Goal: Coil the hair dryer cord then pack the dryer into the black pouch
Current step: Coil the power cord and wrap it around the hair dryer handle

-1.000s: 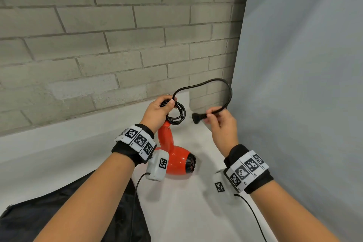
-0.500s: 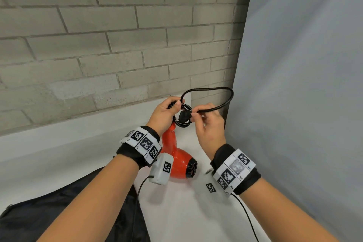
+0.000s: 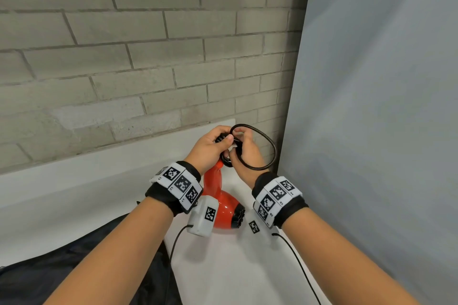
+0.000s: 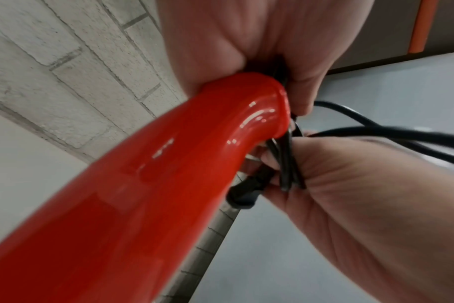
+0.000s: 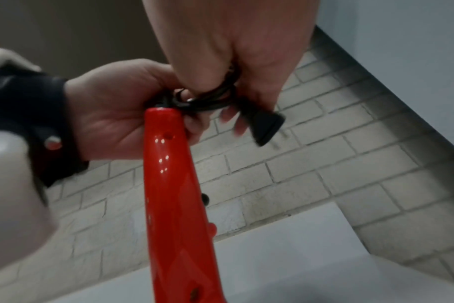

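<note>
Gray bricks stand behind the white table (image 3: 218,267) where the left hand (image 3: 210,148) squeezes the coiled cord (image 3: 269,142) at the red dryer (image 3: 224,210) handle's top, the right hand (image 3: 247,153) maybe pinching the plug (image 5: 266,125), black pouch (image 3: 74,272) down-left.

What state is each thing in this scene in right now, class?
Glossy red plastic hair dryer: out of the pouch, handle up.
Thin black power cord: partly coiled, one loop loose.
Black cord plug: unplugged, by the coil.
Black fabric pouch: lying flat, unpacked.
Left hand: grips coil at handle end.
Right hand: holds coil.
</note>
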`<move>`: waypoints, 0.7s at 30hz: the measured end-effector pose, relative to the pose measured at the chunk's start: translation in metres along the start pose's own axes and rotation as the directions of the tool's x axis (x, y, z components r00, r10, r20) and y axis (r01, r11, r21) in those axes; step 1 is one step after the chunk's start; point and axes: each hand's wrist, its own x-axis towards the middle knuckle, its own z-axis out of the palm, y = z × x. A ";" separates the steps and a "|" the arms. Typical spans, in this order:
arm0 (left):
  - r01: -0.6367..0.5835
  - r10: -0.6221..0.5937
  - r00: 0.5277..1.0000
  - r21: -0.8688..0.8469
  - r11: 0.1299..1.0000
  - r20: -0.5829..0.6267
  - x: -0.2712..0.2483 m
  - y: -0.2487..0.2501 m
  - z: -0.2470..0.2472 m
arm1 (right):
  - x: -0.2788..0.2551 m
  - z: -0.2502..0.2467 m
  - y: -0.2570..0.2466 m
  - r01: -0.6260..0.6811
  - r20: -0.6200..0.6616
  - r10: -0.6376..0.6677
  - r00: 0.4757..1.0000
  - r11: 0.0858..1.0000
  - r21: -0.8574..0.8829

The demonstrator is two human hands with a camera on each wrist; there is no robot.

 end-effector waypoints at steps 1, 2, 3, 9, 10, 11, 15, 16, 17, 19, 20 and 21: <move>0.003 -0.003 1.000 -0.015 1.000 0.008 0.000 0.001 -0.002 | 0.000 -0.001 0.004 0.003 0.048 -0.005 0.999 0.999 0.036; 0.009 -0.009 1.000 -0.031 0.999 0.012 0.000 0.002 -0.003 | 0.000 -0.001 0.010 0.007 0.074 -0.010 0.997 0.999 0.034; 0.019 -0.018 1.000 -0.048 0.999 0.008 0.000 0.003 -0.005 | -0.003 -0.002 0.016 0.014 0.102 -0.015 0.995 1.000 0.012; 0.050 -0.055 0.996 -0.069 0.996 -0.074 0.002 0.001 -0.012 | -0.026 -0.024 0.064 -0.259 0.294 0.403 0.867 0.867 -0.426; 0.045 -0.050 0.996 -0.065 0.997 -0.077 0.003 0.001 -0.013 | -0.029 -0.028 0.070 -0.260 0.324 0.497 0.805 0.786 -0.561; 0.040 -0.045 0.996 -0.065 0.997 -0.076 0.003 0.002 -0.013 | -0.031 -0.032 0.073 -0.236 0.352 0.582 0.733 0.703 -0.671; 0.020 -0.021 0.998 -0.013 1.000 -0.059 0.003 0.003 -0.012 | -0.039 -0.038 0.077 -0.161 0.390 0.673 0.629 0.603 -0.781; 0.016 -0.015 0.998 0.003 1.000 -0.057 0.003 0.003 -0.012 | -0.039 -0.038 0.076 -0.189 0.390 0.635 0.666 0.650 -0.736; 0.013 -0.012 0.998 0.015 1.000 -0.057 0.002 0.003 -0.012 | -0.039 -0.036 0.074 -0.236 0.390 0.587 0.710 0.720 -0.653; 0.011 -0.010 0.999 0.024 1.000 -0.052 0.001 0.004 -0.011 | -0.035 -0.033 0.065 -0.283 0.420 0.465 0.779 0.859 -0.427; 0.012 -0.010 0.999 0.027 1.000 -0.048 0.000 0.005 -0.010 | -0.032 -0.031 0.057 -0.267 0.448 0.395 0.802 0.908 -0.322; 0.012 -0.011 0.999 0.030 0.999 -0.041 0.000 0.005 -0.010 | -0.029 -0.028 0.050 -0.245 0.475 0.334 0.814 0.939 -0.241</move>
